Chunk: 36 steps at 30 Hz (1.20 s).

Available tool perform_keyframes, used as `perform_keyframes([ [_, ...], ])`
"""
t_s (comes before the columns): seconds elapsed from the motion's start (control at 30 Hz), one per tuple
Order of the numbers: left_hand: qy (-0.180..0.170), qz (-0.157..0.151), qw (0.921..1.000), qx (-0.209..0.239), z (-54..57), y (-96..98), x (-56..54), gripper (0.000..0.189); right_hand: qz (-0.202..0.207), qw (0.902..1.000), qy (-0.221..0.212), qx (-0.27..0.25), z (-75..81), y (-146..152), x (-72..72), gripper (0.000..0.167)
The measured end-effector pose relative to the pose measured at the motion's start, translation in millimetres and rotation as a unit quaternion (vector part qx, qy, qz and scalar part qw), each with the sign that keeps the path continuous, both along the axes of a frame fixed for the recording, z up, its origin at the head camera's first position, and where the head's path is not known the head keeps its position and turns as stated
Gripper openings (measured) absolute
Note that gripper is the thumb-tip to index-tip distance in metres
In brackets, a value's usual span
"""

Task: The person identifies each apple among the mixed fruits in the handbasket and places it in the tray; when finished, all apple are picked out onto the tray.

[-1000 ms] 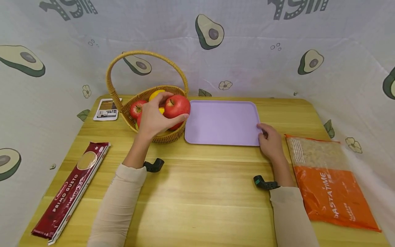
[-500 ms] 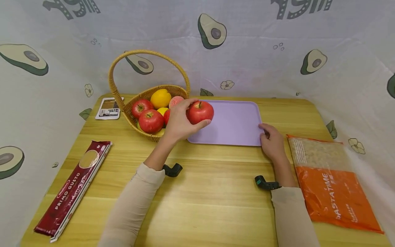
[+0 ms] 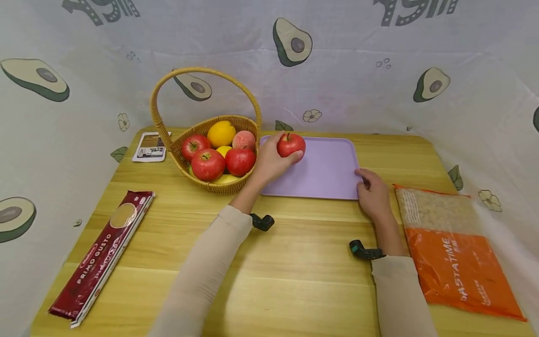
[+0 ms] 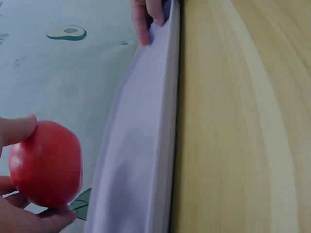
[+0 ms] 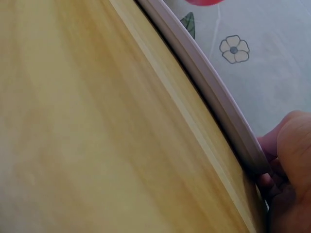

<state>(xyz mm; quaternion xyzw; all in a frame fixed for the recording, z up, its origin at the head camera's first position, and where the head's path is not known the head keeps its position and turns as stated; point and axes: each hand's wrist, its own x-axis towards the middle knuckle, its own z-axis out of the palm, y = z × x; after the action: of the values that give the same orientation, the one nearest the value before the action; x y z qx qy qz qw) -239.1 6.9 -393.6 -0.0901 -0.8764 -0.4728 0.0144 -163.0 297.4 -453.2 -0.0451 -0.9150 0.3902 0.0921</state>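
My left hand [image 3: 271, 161] grips a red apple [image 3: 292, 146] between thumb and fingers, over the left part of the lilac tray [image 3: 326, 171]. In the left wrist view the apple [image 4: 46, 164] hangs above the tray surface, where a shadow falls. At the tray's right edge my right hand [image 3: 374, 195] pinches the rim; the right wrist view has its fingers above and below that rim [image 5: 214, 99]. Left of the tray stands a wicker basket [image 3: 225, 188] with a tall handle, holding red apples [image 3: 208, 164], a yellow fruit [image 3: 221, 134] and a pinkish round fruit [image 3: 244, 140].
A dark red spaghetti packet [image 3: 103, 257] lies at the left of the wooden table [image 3: 294, 281]. An orange pasta bag [image 3: 459, 252] lies at the right. Behind the basket's left side is a small white printed card [image 3: 150, 147]. A patterned white cloth [image 3: 345, 84] hangs behind.
My left hand has carried the apple rightward from over the basket to above the tray, uncovering the fruit in the basket. The right hand stays at the tray's edge.
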Motion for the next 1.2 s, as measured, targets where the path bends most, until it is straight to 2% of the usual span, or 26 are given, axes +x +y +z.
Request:
perform_keyframes([
  [0.23,-0.009,0.038,0.9992,-0.001,-21.2,10.7,-23.3,0.078,-0.018,0.9998,0.007,0.004,-2.2,1.0,-0.9,0.042],
  [0.37,-0.017,0.051,0.9984,0.016,-33.8,14.0,-30.9,0.08,-0.035,0.9994,0.004,-0.003,-3.3,1.1,0.1,0.043],
  [0.47,-0.018,0.058,0.9974,0.037,-39.2,15.9,-35.4,0.082,-0.049,0.9987,0.002,-0.011,-3.7,0.8,-0.1,0.044],
  [0.57,-0.009,0.06,0.9973,0.042,-42.2,17.3,-39.6,0.084,-0.059,0.9982,0.003,-0.013,-3.7,0.2,-1.2,0.045],
  [0.77,0.006,0.041,0.9988,0.024,-46.4,17.0,-43.2,0.086,-0.065,0.9978,0.005,-0.012,-2.8,-2.2,-2.9,0.045],
  [0.9,0.016,0.027,0.9993,0.022,-45.3,15.5,-40.2,0.097,-0.073,0.9973,0.007,-0.012,-2.4,-3.3,-3.4,0.044],
  [1.0,0.031,0.003,0.9995,0.009,-40.6,13.6,-32.1,0.106,-0.077,0.9968,0.013,-0.015,-3.3,-2.6,-4.1,0.044],
  [1.07,0.039,-0.018,0.9991,-0.002,-36.3,12.1,-23.5,0.108,-0.078,0.9966,0.015,-0.019,-3.7,-1.9,-4.1,0.043],
  [1.2,0.055,-0.062,0.9965,-0.001,-24.9,6.9,0.7,0.107,-0.081,0.9963,0.016,-0.023,-4.5,-0.5,-3.7,0.043],
])
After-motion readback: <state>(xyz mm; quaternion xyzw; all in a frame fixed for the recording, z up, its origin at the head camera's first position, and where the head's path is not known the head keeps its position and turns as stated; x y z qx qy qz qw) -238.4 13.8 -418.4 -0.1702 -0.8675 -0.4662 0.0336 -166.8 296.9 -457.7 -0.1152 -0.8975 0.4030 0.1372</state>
